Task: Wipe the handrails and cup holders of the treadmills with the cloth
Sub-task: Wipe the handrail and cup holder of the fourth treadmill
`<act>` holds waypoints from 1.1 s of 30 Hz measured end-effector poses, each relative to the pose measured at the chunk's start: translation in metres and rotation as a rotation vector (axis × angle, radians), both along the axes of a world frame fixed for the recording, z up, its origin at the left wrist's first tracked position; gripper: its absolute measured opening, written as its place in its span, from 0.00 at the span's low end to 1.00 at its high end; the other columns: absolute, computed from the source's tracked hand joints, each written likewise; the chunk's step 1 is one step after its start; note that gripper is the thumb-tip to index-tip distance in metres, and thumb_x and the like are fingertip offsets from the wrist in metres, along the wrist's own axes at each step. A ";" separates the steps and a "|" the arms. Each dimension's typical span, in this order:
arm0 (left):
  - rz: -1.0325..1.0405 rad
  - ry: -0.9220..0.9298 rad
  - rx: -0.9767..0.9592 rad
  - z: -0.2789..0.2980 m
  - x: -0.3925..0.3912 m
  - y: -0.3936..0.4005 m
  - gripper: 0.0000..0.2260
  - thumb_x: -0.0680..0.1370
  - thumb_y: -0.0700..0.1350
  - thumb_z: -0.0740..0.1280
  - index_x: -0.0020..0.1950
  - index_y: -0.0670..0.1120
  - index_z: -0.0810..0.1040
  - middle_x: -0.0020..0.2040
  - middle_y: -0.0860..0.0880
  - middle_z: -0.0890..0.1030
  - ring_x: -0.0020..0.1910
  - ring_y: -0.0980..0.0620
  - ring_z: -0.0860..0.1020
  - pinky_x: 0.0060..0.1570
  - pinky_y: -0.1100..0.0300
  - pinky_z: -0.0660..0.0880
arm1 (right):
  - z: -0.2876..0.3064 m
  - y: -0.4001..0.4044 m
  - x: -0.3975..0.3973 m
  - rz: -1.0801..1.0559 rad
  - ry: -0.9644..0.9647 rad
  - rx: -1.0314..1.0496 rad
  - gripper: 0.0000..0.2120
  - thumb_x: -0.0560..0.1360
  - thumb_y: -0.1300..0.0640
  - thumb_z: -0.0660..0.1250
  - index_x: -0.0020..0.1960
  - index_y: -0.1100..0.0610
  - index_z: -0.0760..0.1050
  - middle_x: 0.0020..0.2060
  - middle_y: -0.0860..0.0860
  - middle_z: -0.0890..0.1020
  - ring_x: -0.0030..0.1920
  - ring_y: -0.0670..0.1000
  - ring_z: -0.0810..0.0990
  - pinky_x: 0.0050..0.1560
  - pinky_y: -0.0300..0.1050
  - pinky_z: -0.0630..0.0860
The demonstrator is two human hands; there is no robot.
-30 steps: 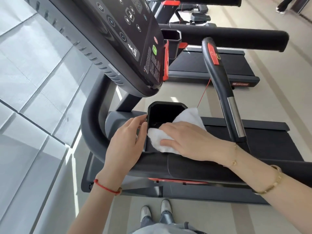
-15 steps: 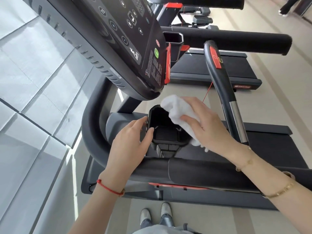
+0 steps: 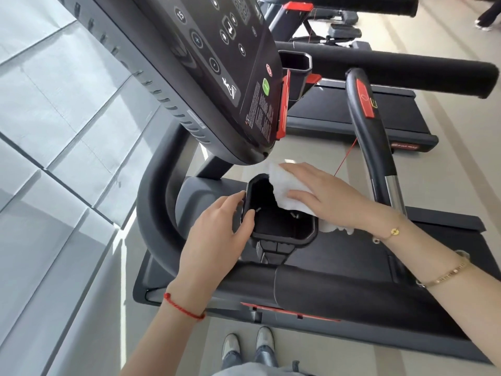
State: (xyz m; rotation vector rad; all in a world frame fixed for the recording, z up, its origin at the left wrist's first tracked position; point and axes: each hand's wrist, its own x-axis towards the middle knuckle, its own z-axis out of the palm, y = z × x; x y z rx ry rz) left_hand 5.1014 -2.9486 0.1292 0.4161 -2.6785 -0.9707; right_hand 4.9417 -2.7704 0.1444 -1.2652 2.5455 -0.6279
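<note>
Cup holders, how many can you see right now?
2. One cup holder sits between the hands, its near rim gripped by the left hand, cloth on its far rim. A second cup holder is beyond the console. Others may be hidden.

A pale beige floor point(image 3: 311, 156) with darker stripes carries everything, and a grey tiled wall rises along its left edge. The near treadmill point(image 3: 352, 256) stands directly on it, its dark deck stretching right, and a second treadmill point(image 3: 352, 115) stands farther off beside it. At the near edge, the person's two grey-and-white shoes point(image 3: 248, 344) rest on the floor.
</note>
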 end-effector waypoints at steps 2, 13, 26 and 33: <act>0.000 0.001 -0.001 0.001 0.000 0.001 0.20 0.80 0.54 0.62 0.71 0.51 0.72 0.61 0.54 0.79 0.59 0.55 0.77 0.57 0.55 0.75 | 0.000 0.000 -0.002 -0.031 0.016 0.045 0.23 0.80 0.43 0.53 0.74 0.42 0.55 0.67 0.45 0.69 0.62 0.52 0.72 0.57 0.50 0.72; 0.004 -0.005 0.013 0.000 0.001 0.001 0.20 0.80 0.54 0.62 0.71 0.52 0.72 0.58 0.55 0.79 0.56 0.57 0.77 0.55 0.55 0.76 | -0.010 -0.022 0.008 -0.023 0.208 0.011 0.22 0.81 0.47 0.57 0.74 0.47 0.58 0.62 0.49 0.72 0.60 0.53 0.70 0.51 0.48 0.68; -0.010 0.006 0.004 -0.001 0.000 0.000 0.20 0.80 0.54 0.62 0.70 0.51 0.72 0.60 0.55 0.79 0.57 0.56 0.77 0.56 0.57 0.75 | -0.004 -0.025 0.017 -0.127 0.103 0.016 0.21 0.81 0.49 0.57 0.74 0.46 0.60 0.63 0.49 0.72 0.63 0.53 0.69 0.52 0.45 0.64; -0.013 0.012 0.001 -0.002 0.001 0.000 0.20 0.80 0.54 0.61 0.71 0.50 0.72 0.60 0.53 0.79 0.58 0.53 0.77 0.55 0.56 0.75 | -0.010 -0.009 0.066 -0.529 -0.132 -0.147 0.30 0.81 0.53 0.59 0.78 0.53 0.48 0.70 0.56 0.61 0.68 0.56 0.64 0.61 0.42 0.60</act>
